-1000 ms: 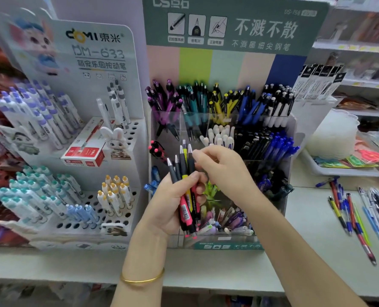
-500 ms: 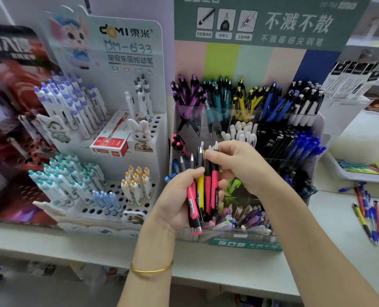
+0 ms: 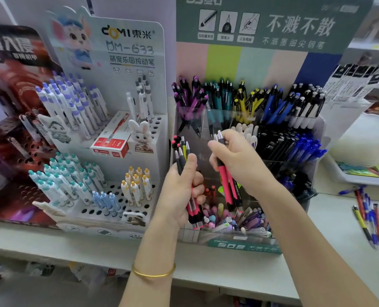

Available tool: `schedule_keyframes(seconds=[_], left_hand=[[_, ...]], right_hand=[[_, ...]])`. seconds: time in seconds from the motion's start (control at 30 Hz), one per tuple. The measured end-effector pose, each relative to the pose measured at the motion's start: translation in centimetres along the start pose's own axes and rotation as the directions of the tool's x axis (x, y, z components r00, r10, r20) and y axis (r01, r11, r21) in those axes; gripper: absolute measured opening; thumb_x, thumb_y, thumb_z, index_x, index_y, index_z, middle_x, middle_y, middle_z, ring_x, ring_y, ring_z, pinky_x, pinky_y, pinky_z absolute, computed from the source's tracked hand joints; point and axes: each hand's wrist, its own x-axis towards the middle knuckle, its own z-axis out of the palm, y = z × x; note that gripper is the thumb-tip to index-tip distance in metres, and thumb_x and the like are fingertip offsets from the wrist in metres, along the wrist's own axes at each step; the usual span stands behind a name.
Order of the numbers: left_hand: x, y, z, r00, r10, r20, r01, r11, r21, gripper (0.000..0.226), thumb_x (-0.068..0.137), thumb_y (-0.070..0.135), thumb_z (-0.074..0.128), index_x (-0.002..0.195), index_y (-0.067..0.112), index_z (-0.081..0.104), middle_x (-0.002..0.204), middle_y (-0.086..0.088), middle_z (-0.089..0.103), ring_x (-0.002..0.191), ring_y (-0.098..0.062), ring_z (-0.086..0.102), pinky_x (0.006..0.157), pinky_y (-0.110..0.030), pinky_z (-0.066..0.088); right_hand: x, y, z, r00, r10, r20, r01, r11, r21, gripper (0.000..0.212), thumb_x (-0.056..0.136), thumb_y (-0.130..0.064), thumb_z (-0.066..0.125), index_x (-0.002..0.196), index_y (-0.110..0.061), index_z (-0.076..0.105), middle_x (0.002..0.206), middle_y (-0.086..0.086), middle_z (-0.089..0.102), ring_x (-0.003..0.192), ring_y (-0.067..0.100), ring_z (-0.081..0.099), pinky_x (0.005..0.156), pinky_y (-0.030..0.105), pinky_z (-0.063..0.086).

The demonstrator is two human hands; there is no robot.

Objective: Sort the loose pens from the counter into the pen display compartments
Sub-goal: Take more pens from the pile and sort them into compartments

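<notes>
Head view, one moment.

Left hand (image 3: 182, 191): raised in front of the near left corner of the pen display (image 3: 317, 131). Its fingers (image 3: 198, 180) are clenched round a bundle of pens (image 3: 193, 209), thumb laid up along the front. The bundle stands nearly upright, with grey ends and one yellow barrel at the top and pink barrels below the palm. A gold bangle (image 3: 153, 272) sits on that wrist.

Right hand (image 3: 237, 160): just right of the left hand, not touching it. Its fingers (image 3: 215, 147) pinch the pink pens (image 3: 225, 185) near their grey upper ends. There seem to be two, though blur makes the count uncertain. The barrels hang down, slightly tilted, with the lower ends over the near compartment of mixed pastel pens. I cannot tell whether they touch anything there.

Pen display: clear walls, centre of the tabletop (image 3: 330, 229). The far row runs left to right as purple, teal, yellow, blue, then black-and-white pens. The middle row holds white, black and blue pens.

Loose pens (image 3: 372, 222): lying flat on the tabletop at the right edge, well apart from both hands, in mixed red, blue, yellow and green.

Left of the display stands a white stand (image 3: 159, 134) with holes, carrying white pens and a red box (image 3: 111, 142). A tray (image 3: 359, 179) lies far right.
</notes>
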Motion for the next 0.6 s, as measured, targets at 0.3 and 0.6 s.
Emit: schedule_keyframes(seconds=[0.3, 0.6], left_hand=[[0.2, -0.1, 0.6, 0.992, -0.11, 0.057, 0.115, 0.989, -0.097, 0.046, 0.102, 0.035, 0.025, 0.08, 0.008, 0.055, 0.055, -0.005, 0.04, 0.04, -0.013, 0.033, 0.039, -0.02, 0.029], [-0.4, -0.1, 0.4, 1.0, -0.015, 0.026, 0.009, 0.98, 0.2, 0.03, 0.104, 0.035, 0.037, 0.12, 0.015, 0.051, 0.09, -0.009, 0.071, 0.078, -0.021, 0.071, 0.069, -0.039, 0.058]], right_hand=[[-0.6, 0.2, 1.3, 0.991, 0.112, 0.071, -0.118, 0.989, 0.092, 0.029, 0.087, -0.027, 0.068, 0.081, -0.003, 0.052, 0.056, 0.004, 0.054, 0.049, 0.019, 0.059, 0.049, 0.033, 0.052], [0.2, 1.0, 1.2, 0.997, 0.072, -0.03, -0.075, 0.991, -0.114, 0.034, 0.084, -0.039, 0.069, 0.077, -0.008, 0.055, 0.059, -0.008, 0.05, 0.047, 0.0, 0.044, 0.048, 0.014, 0.036]])
